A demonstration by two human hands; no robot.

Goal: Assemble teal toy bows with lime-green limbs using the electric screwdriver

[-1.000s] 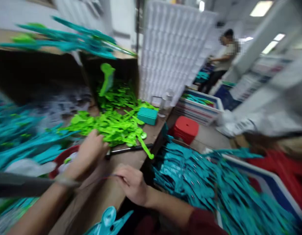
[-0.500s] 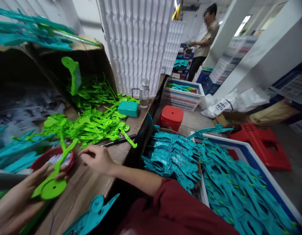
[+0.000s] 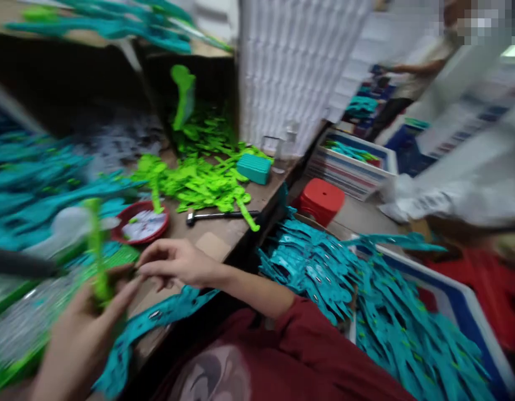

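My left hand (image 3: 88, 317) is closed round a lime-green plastic piece (image 3: 96, 250), which stands nearly upright and is blurred. My right hand (image 3: 180, 264) has its fingers pinched together beside my left fingertips; whatever is between them is too small to make out. Just beyond the hands is a red bowl (image 3: 115, 229) of small white bits, with a green piece leaning over its rim. A teal jointed plastic part (image 3: 157, 314) lies along the table edge below my right hand. Behind the bowl lies a heap of lime-green pieces (image 3: 203, 181).
A hammer (image 3: 218, 215) lies on the table (image 3: 263, 192), near a teal box (image 3: 254, 168) and a clear bottle (image 3: 280, 153). Teal parts (image 3: 408, 317) fill a crate at right. A red stool (image 3: 322, 197) stands beyond, and a person (image 3: 416, 78) is in the background.
The view has swung left. My left hand has turned the green piece more upright, and my right hand has come from beside the bowl to my left fingertips.
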